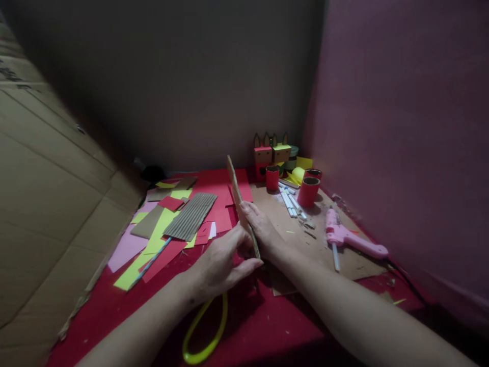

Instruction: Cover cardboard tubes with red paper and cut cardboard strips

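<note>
A piece of cardboard (234, 183) stands up nearly edge-on to me, leaning a little to the left. My left hand (223, 255) grips its lower part, the thumb reaching to the bottom edge. On the right face, my right hand (263, 229) holds the same piece, thumb near its middle. Much of the cardboard's lower half is hidden by my fingers. Below my left hand shows a yellow loop (206, 336), like a handle; whether it touches the hand I cannot tell. To the left lies a corrugated cardboard rectangle (191, 216) with a striped stick (151, 262) at its lower end.
Coloured paper scraps (130, 244) cover the left side of the red table (114, 326). On the right are a pink glue gun (336, 229), red tubes (308, 192), markers (288, 201) and small eared box figures (263, 155). A big cardboard panel (57, 204) borders the left.
</note>
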### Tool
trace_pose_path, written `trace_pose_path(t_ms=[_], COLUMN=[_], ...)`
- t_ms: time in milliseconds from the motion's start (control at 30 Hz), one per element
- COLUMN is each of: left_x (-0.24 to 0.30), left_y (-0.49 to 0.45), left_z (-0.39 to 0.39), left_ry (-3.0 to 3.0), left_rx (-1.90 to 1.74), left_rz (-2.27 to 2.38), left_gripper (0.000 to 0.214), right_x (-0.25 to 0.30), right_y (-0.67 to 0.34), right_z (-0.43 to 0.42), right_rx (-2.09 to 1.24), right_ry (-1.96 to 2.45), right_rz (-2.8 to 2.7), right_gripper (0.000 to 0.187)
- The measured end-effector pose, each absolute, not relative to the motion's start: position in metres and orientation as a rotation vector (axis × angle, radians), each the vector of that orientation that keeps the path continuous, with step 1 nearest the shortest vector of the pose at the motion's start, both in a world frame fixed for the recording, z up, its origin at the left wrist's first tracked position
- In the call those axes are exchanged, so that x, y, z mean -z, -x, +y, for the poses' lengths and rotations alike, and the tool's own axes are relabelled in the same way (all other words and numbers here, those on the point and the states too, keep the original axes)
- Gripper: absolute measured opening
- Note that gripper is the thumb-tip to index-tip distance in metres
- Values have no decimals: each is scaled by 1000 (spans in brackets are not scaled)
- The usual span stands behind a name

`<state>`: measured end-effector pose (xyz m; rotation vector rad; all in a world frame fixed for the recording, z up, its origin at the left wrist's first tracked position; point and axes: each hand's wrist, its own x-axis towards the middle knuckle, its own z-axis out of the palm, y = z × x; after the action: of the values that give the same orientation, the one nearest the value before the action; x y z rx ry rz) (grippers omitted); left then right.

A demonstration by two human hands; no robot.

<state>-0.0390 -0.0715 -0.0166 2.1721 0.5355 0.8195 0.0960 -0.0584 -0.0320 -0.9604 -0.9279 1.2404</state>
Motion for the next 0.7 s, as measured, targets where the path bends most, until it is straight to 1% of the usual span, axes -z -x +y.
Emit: trace_pose_path(t_ms=[167,333,700], left_x=[22,23,20], left_y=[40,40,38], left_z=[-70,-71,-77], left_ry=[-2307,-2375,-2518], left_rx=[-806,-777,-783], left_rz=[497,455,430], left_gripper=[8,7,11], right_x=[35,37,33], right_y=[-98,-98,-96], right_z=[-55,-56,-58], right_rx=[-1149,-1073,-1000], right_ry=[1018,1052,1102], right_rz=[-939,-941,-929], right_gripper=[45,45,39])
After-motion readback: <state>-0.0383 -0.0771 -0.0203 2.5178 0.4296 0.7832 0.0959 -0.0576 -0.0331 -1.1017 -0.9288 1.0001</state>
